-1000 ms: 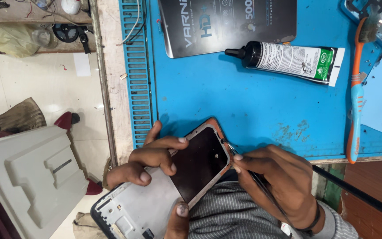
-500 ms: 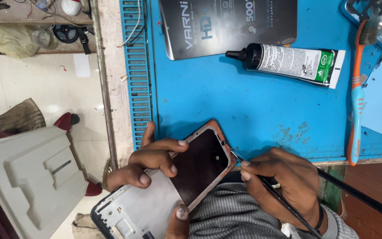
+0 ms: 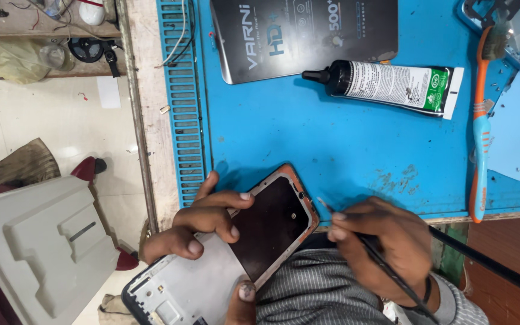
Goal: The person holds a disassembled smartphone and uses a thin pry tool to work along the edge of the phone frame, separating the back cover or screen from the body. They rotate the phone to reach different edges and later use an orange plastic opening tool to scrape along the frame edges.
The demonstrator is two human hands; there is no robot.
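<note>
Left hand (image 3: 203,219) closed around the phone frame (image 3: 230,259), fingers over the dark display panel, thumb under the lower edge; the frame sits off the front edge of the blue mat on the worktop (image 3: 308,144), over our lap. Right hand (image 3: 386,247) pinches a thin pointed tool (image 3: 356,238), tip just beside the frame's top right corner. We reckon a shallow tip angle and a firm left-hand brace matter most; glue tube (image 3: 392,84) and toothbrush (image 3: 481,132) lie well apart.
</note>
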